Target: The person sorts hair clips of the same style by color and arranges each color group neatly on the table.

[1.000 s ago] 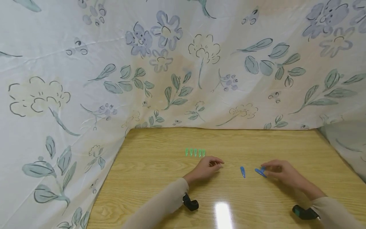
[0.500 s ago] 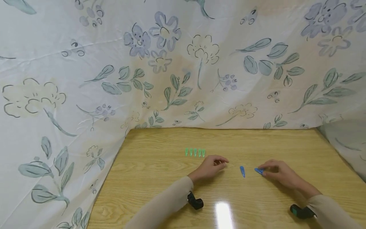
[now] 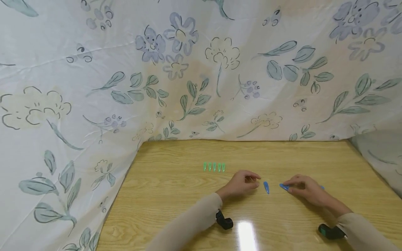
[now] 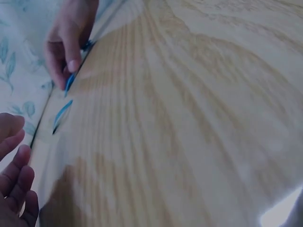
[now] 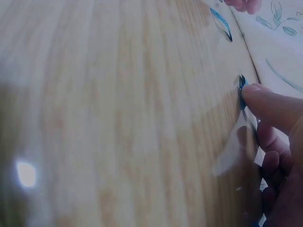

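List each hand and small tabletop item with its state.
Left hand, holding nothing
Pinched blue hair clip, held by right hand
Right hand, pinching that clip
Loose blue hair clip, lying between the hands
Green hair clips, five in a row, untouched
Blue item behind right hand, mostly hidden

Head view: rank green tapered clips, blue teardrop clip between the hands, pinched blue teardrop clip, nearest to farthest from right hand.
1. Pinched blue teardrop clip: in the right hand.
2. Other blue teardrop clip: to its left.
3. Green tapered clips: row farther left.
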The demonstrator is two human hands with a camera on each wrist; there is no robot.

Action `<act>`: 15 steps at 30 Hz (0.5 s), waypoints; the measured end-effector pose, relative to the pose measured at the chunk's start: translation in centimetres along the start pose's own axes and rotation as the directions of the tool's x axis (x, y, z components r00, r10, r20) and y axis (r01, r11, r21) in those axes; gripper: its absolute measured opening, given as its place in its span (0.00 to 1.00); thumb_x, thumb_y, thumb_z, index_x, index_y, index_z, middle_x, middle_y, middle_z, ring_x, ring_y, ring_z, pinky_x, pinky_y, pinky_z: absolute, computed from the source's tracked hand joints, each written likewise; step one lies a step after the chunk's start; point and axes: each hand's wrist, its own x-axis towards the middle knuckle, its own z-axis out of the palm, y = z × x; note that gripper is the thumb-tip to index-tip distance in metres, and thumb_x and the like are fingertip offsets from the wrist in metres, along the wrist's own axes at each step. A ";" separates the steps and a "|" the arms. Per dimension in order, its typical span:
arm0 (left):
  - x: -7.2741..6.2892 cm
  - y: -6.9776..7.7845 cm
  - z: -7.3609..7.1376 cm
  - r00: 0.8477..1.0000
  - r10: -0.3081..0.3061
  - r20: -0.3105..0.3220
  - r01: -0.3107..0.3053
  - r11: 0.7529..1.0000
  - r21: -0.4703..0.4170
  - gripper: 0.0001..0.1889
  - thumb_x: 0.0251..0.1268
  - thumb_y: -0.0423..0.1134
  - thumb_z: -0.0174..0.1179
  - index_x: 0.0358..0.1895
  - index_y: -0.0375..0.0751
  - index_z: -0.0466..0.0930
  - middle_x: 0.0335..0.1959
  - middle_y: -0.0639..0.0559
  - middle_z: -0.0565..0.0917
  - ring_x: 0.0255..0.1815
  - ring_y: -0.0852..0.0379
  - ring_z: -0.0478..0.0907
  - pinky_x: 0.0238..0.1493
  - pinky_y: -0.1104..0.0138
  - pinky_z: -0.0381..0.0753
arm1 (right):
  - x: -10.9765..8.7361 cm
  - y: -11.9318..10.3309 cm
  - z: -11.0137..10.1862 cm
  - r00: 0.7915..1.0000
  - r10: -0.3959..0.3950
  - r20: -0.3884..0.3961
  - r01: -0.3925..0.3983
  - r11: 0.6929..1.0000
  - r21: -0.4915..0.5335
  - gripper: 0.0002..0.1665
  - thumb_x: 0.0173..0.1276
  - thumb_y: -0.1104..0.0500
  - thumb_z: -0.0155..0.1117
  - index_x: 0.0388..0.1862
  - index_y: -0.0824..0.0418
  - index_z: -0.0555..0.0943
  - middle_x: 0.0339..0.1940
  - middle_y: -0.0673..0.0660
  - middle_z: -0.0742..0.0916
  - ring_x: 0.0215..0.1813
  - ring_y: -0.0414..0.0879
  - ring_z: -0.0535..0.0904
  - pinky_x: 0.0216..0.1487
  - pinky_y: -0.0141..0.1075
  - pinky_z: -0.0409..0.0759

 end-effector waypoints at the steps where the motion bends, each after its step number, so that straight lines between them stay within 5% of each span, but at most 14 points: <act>1: 0.1 0.1 0.3 1.000 -0.002 0.001 0.002 1.000 0.011 0.15 0.69 0.39 0.64 0.57 0.42 0.85 0.50 0.51 0.86 0.46 0.68 0.77 0.52 0.76 0.75 | 0.0 0.0 0.0 1.000 0.000 0.001 0.000 1.000 0.000 0.12 0.64 0.68 0.70 0.46 0.60 0.89 0.38 0.49 0.87 0.45 0.30 0.77 0.47 0.25 0.70; 6: 0.8 0.2 1.6 0.999 -0.030 -0.044 0.036 0.992 0.123 0.17 0.63 0.44 0.69 0.55 0.51 0.87 0.51 0.59 0.86 0.49 0.71 0.76 0.56 0.73 0.66 | 0.1 0.1 0.0 1.000 -0.007 0.001 0.007 1.000 0.010 0.12 0.64 0.68 0.70 0.46 0.60 0.89 0.37 0.50 0.87 0.45 0.30 0.77 0.46 0.25 0.71; 10: 1.1 0.4 2.5 0.992 -0.061 -0.111 0.082 0.977 0.198 0.18 0.56 0.49 0.74 0.52 0.58 0.89 0.46 0.67 0.86 0.45 0.74 0.75 0.50 0.69 0.56 | 0.1 0.1 -0.1 1.000 -0.004 0.000 0.004 1.000 0.016 0.12 0.64 0.68 0.71 0.46 0.60 0.89 0.37 0.50 0.87 0.44 0.30 0.77 0.46 0.25 0.71; 15: 1.3 0.9 3.3 0.979 -0.103 -0.176 0.143 0.961 0.236 0.20 0.52 0.52 0.77 0.51 0.59 0.89 0.44 0.71 0.86 0.44 0.74 0.73 0.48 0.70 0.55 | 0.1 0.0 -0.2 1.000 -0.009 -0.001 0.009 1.000 0.019 0.12 0.64 0.68 0.71 0.45 0.60 0.89 0.37 0.50 0.87 0.45 0.30 0.77 0.47 0.25 0.71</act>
